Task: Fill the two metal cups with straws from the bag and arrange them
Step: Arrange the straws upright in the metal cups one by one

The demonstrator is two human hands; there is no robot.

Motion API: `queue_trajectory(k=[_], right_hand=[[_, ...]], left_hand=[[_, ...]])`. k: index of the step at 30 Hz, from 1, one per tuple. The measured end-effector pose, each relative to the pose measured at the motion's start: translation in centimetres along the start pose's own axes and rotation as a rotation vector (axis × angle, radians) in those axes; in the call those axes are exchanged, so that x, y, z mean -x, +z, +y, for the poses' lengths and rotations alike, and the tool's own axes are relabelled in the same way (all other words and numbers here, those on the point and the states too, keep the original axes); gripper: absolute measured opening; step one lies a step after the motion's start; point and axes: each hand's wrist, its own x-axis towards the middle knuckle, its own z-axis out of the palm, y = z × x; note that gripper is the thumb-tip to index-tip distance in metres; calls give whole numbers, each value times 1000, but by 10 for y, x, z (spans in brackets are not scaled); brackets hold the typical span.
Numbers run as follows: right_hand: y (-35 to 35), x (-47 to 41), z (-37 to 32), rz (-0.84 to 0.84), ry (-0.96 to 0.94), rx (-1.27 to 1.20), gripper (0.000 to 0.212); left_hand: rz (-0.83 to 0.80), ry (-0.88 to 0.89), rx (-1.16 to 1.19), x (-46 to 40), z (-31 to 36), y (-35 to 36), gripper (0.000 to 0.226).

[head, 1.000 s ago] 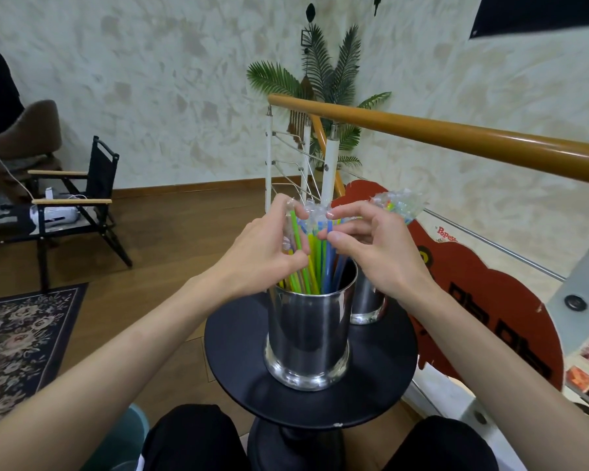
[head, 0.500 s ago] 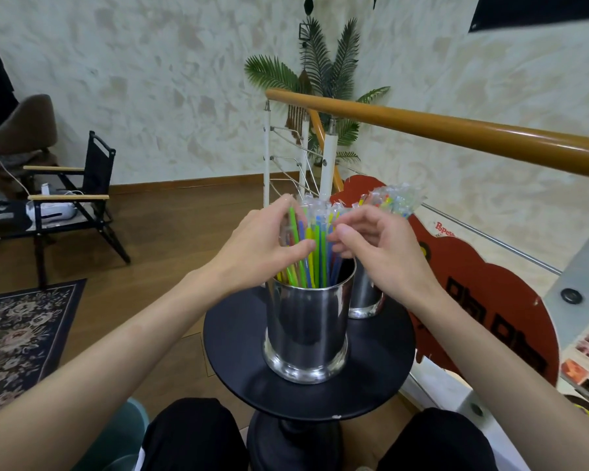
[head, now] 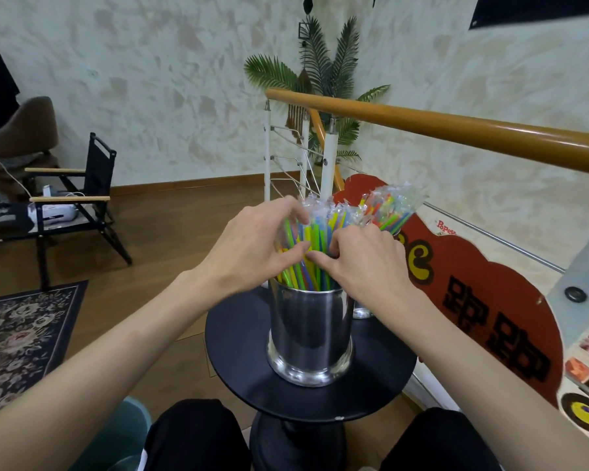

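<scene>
1. The near metal cup (head: 309, 334) stands upright on the round black table (head: 238, 348), close to the table's centre. Bare table surface shows all around its base, widest on the left side.
2. Wrapped straws (head: 315, 232) in green, yellow and blue stand in this cup and rise well above its rim.
3. The left hand (head: 252, 248) is curled round the left side of the straw bundle above the rim, fingers at the wrapper tops and thumb across the front.
4. The right hand (head: 363, 263) presses against the right side of the same bundle, its fingers bent in among the straws. The two thumbs nearly meet at the front of the bundle; whether they touch cannot be told.
5. The second metal cup (head: 361, 311) stands behind and to the right, mostly hidden by the right hand and wrist. Only its lower part shows, near the table's far right edge.
6. A second bundle of straws (head: 393, 207) rises from that position and leans to the right.
7. A red sign board (head: 490, 300) stands just beside the table on the right, under a wooden handrail (head: 456, 130).
8. Open wooden floor (head: 157, 232) lies to the left of the table, with a patterned rug (head: 17, 338) and a folding chair (head: 79, 198) well apart from it.
9. The person's knees, in black, sit below the table's near edge.
</scene>
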Motion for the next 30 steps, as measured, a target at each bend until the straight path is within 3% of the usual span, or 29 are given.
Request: queue_trajectory(k=[7,12,30], right_hand=[[-2,-5,-8,-9,24,1,43],[0,-4,-2,-29,22,-130,32],[-9,7,12,105,-175,-501,36]], left_hand=[[-29,37,-95,-1,-3,5,38],[-72,-19,-45,-1,-5,5,9],[-145,-113,208,0,-1,3,40]])
